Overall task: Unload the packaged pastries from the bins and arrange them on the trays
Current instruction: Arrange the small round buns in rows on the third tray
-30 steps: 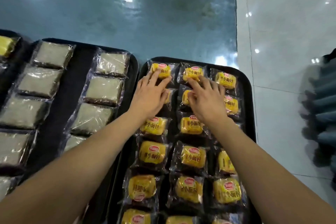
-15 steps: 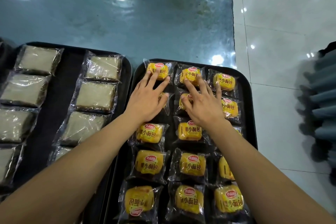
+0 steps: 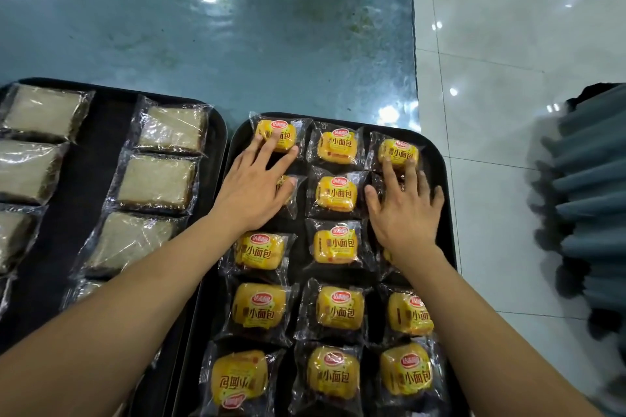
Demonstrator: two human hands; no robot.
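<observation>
Right hand (image 3: 404,213) slid off the middle column onto the right one, fingers spread flat, tips touching the top-right yellow pastry pack (image 3: 398,152). Left hand (image 3: 252,189) stayed splayed flat over the left column's upper packs on the black tray (image 3: 440,159).

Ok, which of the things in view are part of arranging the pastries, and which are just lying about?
Part of the job:
- yellow wrapped small buns
- black plastic tray under them
- pale clear-wrapped cake slices
- second black tray
- left hand
- right hand

Lying about:
- blue-green glossy mat
- grey-blue pleated fabric
</observation>
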